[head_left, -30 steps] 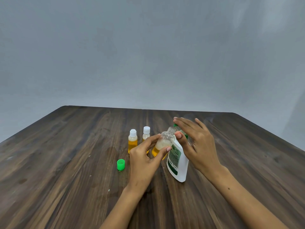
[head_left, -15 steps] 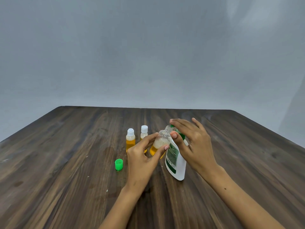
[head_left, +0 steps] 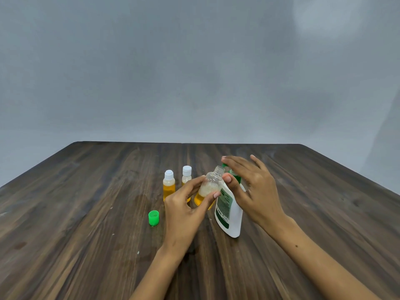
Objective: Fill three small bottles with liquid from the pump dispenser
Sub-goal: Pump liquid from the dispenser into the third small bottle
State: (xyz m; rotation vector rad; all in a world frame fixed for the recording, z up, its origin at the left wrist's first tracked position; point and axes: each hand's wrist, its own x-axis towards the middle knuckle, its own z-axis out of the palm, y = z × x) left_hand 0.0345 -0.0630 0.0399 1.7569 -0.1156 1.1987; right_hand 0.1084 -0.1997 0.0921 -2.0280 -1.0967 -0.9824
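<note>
3 small bottles are showing on the table [head_left: 91, 213], and 2 of them, the left capped bottle [head_left: 169, 187] and the right capped bottle [head_left: 186, 176], are already standing upright with white caps on and amber liquid inside, just behind the left hand [head_left: 184, 211]. The 3rd, the open bottle [head_left: 208, 189], is sitting tilted in that hand, thumb and fingers curled round its body, its threaded neck leaning toward the green pump head [head_left: 234, 177] of the white dispenser [head_left: 229, 211].

Compared with 1 second ago, little is changing in the grip; the whole cluster of hands and bottles is sitting slightly higher and to the left in the view, which probably reflects a head shift more than any move. The right hand [head_left: 257, 191] is still resting over the pump, fingers fairly straight across the top and the thumb tucked near the bottle's mouth, and the foam line inside is looking about the same. My reading is that pumping is in progress or pausing, not finished.

Contents: the open bottle is holding amber liquid at the bottom with pale froth above it, reaching roughly half its height, so more strokes seem needed. The dispenser is opaque, so its level cannot be told. 1 green cap [head_left: 154, 217] is lying alone on the wood, left of the hand, presumably waiting for the 3rd bottle.
</note>
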